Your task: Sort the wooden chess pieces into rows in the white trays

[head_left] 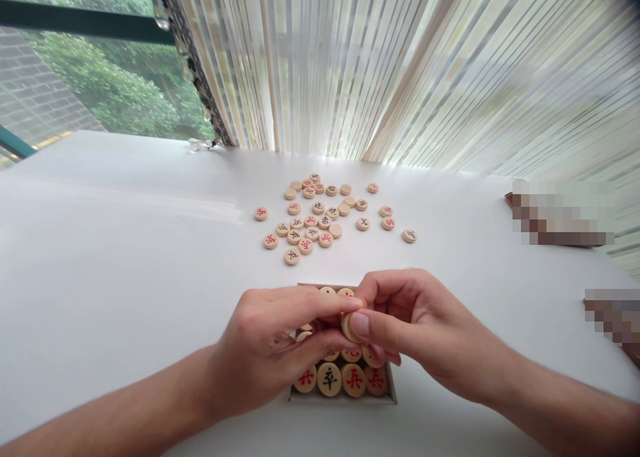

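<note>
A left hand (263, 343) and a right hand (427, 327) meet above a shallow box (345, 399) of round game pieces (329, 379) on a white table (125, 270). Over the box, the right hand pinches one wooden disc (347, 327) between thumb and fingers; the left hand curls in against it, but the fingers overlap, so whether it grips the disc too cannot be told. The disc looks light, hard and smooth, unlikely to break though perhaps slightly slippery, and is best taken by its rounded edge. In the box's nearest row, one piece reads 卒 in black and others 兵 in red. Beyond the box lie scattered loose discs (311, 221), lettered red or black, a few showing plain faces; most of their characters are too small to read surely.
</note>
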The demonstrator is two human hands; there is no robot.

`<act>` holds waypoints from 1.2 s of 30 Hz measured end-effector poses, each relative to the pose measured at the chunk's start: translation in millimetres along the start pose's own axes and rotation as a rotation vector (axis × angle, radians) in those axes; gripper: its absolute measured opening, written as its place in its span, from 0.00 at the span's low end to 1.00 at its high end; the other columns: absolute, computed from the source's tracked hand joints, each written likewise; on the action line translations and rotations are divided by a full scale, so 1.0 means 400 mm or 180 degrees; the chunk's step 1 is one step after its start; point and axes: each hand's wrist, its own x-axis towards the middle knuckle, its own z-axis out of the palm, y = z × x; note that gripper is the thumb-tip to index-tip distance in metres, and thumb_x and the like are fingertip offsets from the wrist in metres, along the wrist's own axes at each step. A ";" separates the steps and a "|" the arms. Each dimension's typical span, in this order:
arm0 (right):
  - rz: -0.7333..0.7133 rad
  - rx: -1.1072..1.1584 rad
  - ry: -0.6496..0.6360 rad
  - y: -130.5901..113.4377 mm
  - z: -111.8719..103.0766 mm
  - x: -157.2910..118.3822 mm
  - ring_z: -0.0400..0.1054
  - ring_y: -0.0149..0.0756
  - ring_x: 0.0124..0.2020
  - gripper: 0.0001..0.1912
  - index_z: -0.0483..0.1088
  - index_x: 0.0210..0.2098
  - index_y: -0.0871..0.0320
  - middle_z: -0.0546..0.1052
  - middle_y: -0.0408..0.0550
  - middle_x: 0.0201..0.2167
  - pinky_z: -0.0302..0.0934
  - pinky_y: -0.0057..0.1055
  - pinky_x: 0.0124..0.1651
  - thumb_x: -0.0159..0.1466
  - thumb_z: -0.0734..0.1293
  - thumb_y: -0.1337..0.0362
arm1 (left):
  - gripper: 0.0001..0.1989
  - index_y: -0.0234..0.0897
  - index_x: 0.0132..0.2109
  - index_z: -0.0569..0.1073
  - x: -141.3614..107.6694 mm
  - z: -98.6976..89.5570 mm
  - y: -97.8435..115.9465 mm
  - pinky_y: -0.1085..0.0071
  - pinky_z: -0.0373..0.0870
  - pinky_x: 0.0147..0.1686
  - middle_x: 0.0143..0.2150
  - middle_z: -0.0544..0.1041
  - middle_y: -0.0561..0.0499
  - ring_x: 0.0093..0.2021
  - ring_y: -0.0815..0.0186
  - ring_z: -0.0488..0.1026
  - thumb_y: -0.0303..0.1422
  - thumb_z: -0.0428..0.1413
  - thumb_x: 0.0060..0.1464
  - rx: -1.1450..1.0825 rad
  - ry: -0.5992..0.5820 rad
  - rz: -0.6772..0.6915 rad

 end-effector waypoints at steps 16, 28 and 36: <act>0.0146 -0.0145 0.0289 0.016 0.016 -0.004 0.58 0.26 0.22 0.23 0.69 0.26 0.58 0.69 0.38 0.19 0.51 0.22 0.23 0.53 0.85 0.57 | 0.14 0.38 0.55 0.79 -0.019 -0.003 -0.008 0.79 0.80 0.40 0.39 0.87 0.49 0.35 0.68 0.84 0.23 0.63 0.64 0.0463 -0.0150 0.0243; -0.0135 0.0356 -0.0132 -0.009 -0.002 -0.010 0.68 0.26 0.26 0.11 0.82 0.34 0.61 0.78 0.43 0.25 0.64 0.20 0.29 0.56 0.84 0.67 | 0.15 0.38 0.53 0.83 0.004 -0.012 -0.001 0.78 0.81 0.37 0.41 0.87 0.49 0.36 0.67 0.84 0.23 0.67 0.60 -0.0384 0.0023 -0.0389; -0.0431 -0.0096 0.0073 -0.001 -0.006 -0.011 0.74 0.28 0.31 0.12 0.84 0.39 0.56 0.82 0.43 0.30 0.70 0.20 0.36 0.57 0.82 0.72 | 0.12 0.36 0.52 0.82 0.007 -0.007 -0.010 0.75 0.82 0.39 0.40 0.86 0.48 0.39 0.66 0.84 0.24 0.66 0.61 -0.0419 0.0168 -0.0475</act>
